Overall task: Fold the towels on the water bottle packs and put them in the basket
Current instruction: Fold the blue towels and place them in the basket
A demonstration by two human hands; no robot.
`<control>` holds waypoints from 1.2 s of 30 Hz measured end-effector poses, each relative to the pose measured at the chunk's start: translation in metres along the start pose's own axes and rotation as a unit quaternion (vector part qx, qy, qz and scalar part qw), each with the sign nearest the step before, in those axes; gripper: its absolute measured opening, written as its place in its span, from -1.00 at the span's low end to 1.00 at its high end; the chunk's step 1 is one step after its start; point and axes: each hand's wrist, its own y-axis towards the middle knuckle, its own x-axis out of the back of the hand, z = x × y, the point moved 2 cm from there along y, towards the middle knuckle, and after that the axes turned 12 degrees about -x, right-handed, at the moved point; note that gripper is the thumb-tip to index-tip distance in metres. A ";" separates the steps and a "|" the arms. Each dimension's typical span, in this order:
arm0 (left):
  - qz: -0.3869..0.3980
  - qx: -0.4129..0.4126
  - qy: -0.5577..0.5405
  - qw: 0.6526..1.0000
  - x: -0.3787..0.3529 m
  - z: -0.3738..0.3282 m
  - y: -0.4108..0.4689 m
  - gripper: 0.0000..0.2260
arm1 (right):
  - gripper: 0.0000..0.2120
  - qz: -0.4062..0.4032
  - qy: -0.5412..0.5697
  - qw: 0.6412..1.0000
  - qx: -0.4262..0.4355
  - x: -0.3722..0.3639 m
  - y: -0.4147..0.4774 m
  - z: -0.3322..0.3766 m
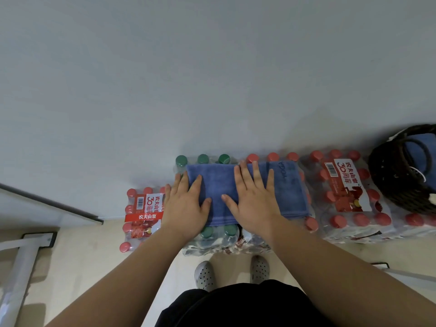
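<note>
A blue towel, folded into a flat rectangle, lies across two shrink-wrapped water bottle packs, one with green caps and one with red caps. My left hand presses flat on the towel's left end, fingers spread. My right hand lies flat on the towel's middle, fingers spread. The dark woven basket stands at the far right on top of a pack, with blue cloth inside it.
More red-capped packs sit at the left and the right, all against a pale wall. My feet in perforated clogs stand on the light floor just in front. A white metal frame lies at the lower left.
</note>
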 end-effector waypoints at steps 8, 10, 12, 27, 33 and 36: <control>-0.053 -0.016 -0.056 0.997 0.017 0.000 0.001 -0.54 | -0.11 0.001 -0.010 1.000 -0.019 -0.004 0.001 -0.001; -0.059 -0.025 -0.106 0.992 0.021 -0.003 0.000 -0.53 | -0.11 0.008 -0.014 1.000 -0.018 -0.007 0.001 -0.001; -0.061 -0.025 -0.157 0.985 0.023 -0.006 0.000 -0.50 | -0.11 0.010 -0.013 1.000 -0.020 -0.009 0.003 -0.001; -0.084 -0.100 -0.241 0.962 0.062 -0.116 0.032 -0.37 | -0.26 0.031 0.506 0.859 -0.076 0.005 -0.014 -0.114; -0.009 -0.125 -0.188 0.974 0.018 -0.185 0.069 -0.35 | -0.34 0.105 0.680 0.724 -0.052 -0.004 -0.018 -0.152; 0.048 -0.133 -0.130 0.981 -0.010 -0.203 0.080 -0.46 | -0.51 0.135 0.714 0.686 -0.026 -0.008 -0.015 -0.161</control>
